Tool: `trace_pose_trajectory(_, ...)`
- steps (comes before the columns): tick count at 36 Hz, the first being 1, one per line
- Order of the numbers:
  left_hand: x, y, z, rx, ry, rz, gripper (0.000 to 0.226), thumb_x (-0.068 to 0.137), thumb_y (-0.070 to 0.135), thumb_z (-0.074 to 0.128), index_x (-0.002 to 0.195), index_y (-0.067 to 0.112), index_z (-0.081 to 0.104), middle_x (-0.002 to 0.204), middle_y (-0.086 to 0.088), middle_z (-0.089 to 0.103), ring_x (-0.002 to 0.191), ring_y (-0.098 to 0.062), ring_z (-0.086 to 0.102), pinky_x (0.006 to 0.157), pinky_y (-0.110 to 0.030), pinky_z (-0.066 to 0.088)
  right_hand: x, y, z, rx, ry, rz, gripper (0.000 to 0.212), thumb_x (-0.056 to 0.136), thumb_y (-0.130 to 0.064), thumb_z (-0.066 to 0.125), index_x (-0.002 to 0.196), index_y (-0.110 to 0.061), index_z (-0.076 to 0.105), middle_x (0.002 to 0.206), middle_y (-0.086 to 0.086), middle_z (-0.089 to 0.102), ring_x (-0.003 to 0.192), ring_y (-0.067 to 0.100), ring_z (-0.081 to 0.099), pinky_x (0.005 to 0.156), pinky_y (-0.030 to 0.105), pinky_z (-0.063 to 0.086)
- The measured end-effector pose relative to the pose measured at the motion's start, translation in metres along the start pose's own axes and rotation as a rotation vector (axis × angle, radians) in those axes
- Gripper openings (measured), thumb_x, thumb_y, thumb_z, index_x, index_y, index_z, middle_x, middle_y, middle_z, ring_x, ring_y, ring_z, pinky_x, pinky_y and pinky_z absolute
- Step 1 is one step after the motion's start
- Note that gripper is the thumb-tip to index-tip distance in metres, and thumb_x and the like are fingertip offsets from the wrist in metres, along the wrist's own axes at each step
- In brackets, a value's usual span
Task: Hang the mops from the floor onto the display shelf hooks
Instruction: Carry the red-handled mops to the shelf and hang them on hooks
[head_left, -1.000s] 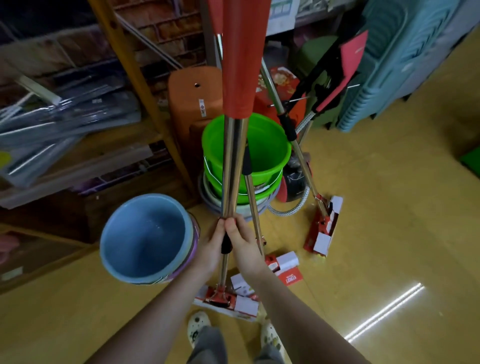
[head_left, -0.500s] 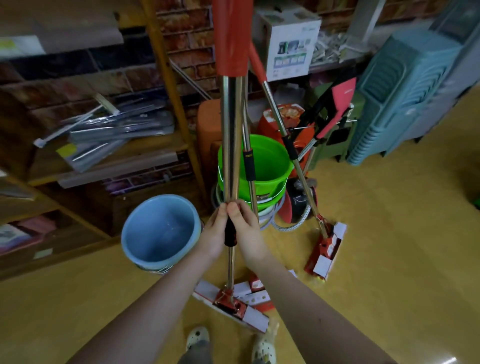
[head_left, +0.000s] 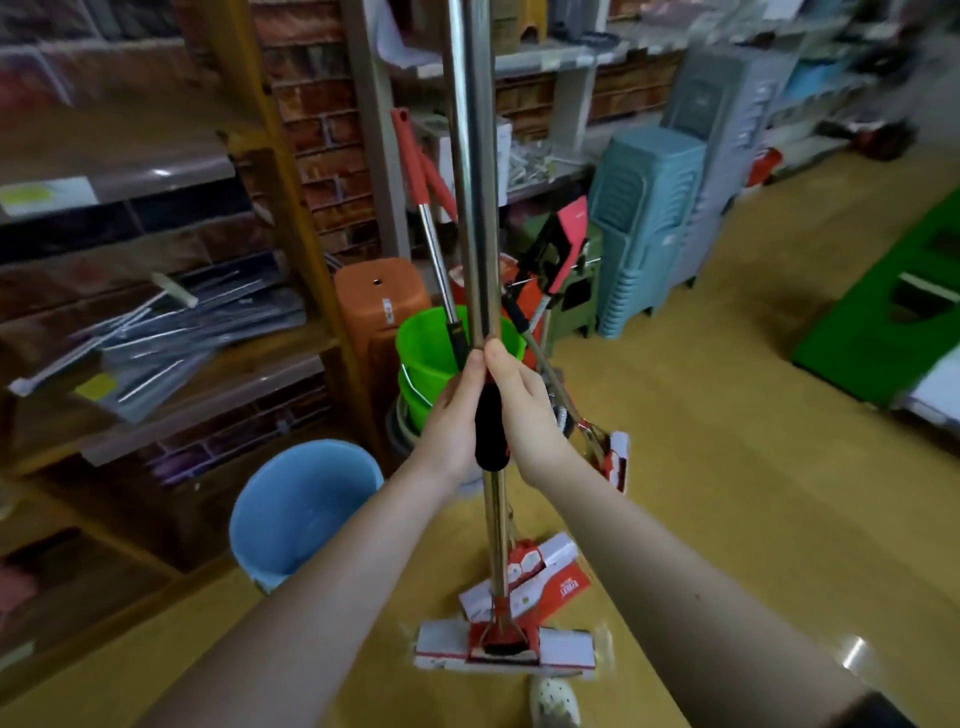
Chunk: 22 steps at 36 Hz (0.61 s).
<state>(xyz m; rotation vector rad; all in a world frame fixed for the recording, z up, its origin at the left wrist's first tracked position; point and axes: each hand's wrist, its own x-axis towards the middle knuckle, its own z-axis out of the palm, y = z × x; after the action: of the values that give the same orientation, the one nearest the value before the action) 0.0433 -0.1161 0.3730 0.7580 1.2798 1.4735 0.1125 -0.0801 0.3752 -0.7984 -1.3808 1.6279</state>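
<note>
Left hand and right hand clench the steel-poled mop by its black grip.
Just beyond the fingers, a leaning red-handled mop could snag it.

Print on mop packaging blurred; nothing legible.

Blue bucket on floor; green bucket behind.

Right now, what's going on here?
A person holds one mop upright, left hand and right hand both wrapped round the black grip on its pole. Its head is low near the floor; whether it touches, I can't tell. Its top runs out of view. By the green bucket lean two more mops.
</note>
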Motion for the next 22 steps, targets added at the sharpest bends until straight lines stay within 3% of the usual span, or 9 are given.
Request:
trace_pose_trajectory(3, -0.019, 0.009, 0.007, 0.007, -0.083, 0.001, 0.030, 0.093, 0.045, 0.043, 0.097, 0.023, 0.063, 0.079, 0.010, 0.066, 0.068, 0.009, 0.065, 0.047, -0.005, 0.044, -0.024, -0.016, 0.003, -0.002, 0.086, -0.025, 0.037, 0.099, -0.032, 0.041, 0.084, -0.004, 0.059, 0.077, 0.011, 0.058, 0.069, 0.012, 0.061, 0.060, 0.018, 0.049)
trace_pose_trajectory(6, -0.039, 0.016, 0.022, 0.021, -0.141, 0.008, 0.026, 0.091, 0.044, 0.047, 0.082, 0.027, 0.064, 0.069, 0.012, 0.071, 0.061, 0.011, 0.063, 0.047, -0.005, 0.044, -0.050, -0.031, -0.001, -0.027, 0.179, -0.039, 0.040, 0.099, -0.036, 0.038, 0.078, -0.010, 0.060, 0.065, -0.003, 0.064, 0.063, 0.004, 0.062, 0.059, 0.015, 0.048)
trace_pose_trajectory(9, -0.058, 0.022, 0.040, 0.016, -0.172, -0.012, 0.025, 0.089, 0.044, 0.050, 0.087, 0.024, 0.065, 0.085, 0.005, 0.069, 0.062, 0.007, 0.065, 0.050, -0.008, 0.046, -0.075, -0.048, -0.009, -0.078, 0.264, -0.063, 0.046, 0.099, -0.039, 0.035, 0.071, -0.009, 0.055, 0.057, -0.004, 0.058, 0.055, 0.005, 0.058, 0.054, 0.018, 0.045)
trace_pose_trajectory(13, -0.089, 0.032, 0.062, 0.005, -0.261, -0.102, 0.040, 0.081, 0.056, 0.056, 0.105, 0.024, 0.060, 0.100, 0.005, 0.065, 0.098, -0.015, 0.063, 0.083, -0.029, 0.049, -0.107, -0.066, -0.016, -0.078, 0.350, -0.066, 0.067, 0.097, -0.051, 0.035, 0.095, 0.012, 0.059, 0.081, 0.018, 0.063, 0.074, 0.023, 0.064, 0.067, 0.030, 0.051)
trace_pose_trajectory(17, -0.113, 0.032, 0.080, -0.008, -0.344, -0.126, 0.037, 0.079, 0.057, 0.057, 0.099, 0.027, 0.063, 0.096, 0.004, 0.069, 0.089, -0.011, 0.064, 0.078, -0.028, 0.050, -0.137, -0.079, -0.025, -0.045, 0.432, -0.042, 0.064, 0.096, -0.050, 0.036, 0.105, 0.007, 0.063, 0.088, 0.016, 0.068, 0.077, 0.019, 0.068, 0.066, 0.024, 0.055)
trace_pose_trajectory(22, -0.153, 0.030, 0.106, 0.022, -0.434, -0.114, 0.056, 0.065, 0.064, 0.055, 0.103, 0.024, 0.064, 0.103, -0.002, 0.069, 0.092, -0.013, 0.065, 0.083, -0.032, 0.050, -0.183, -0.093, -0.043, -0.101, 0.510, -0.071, 0.052, 0.096, -0.049, 0.036, 0.086, -0.007, 0.064, 0.073, 0.001, 0.067, 0.066, 0.006, 0.066, 0.056, 0.013, 0.049)
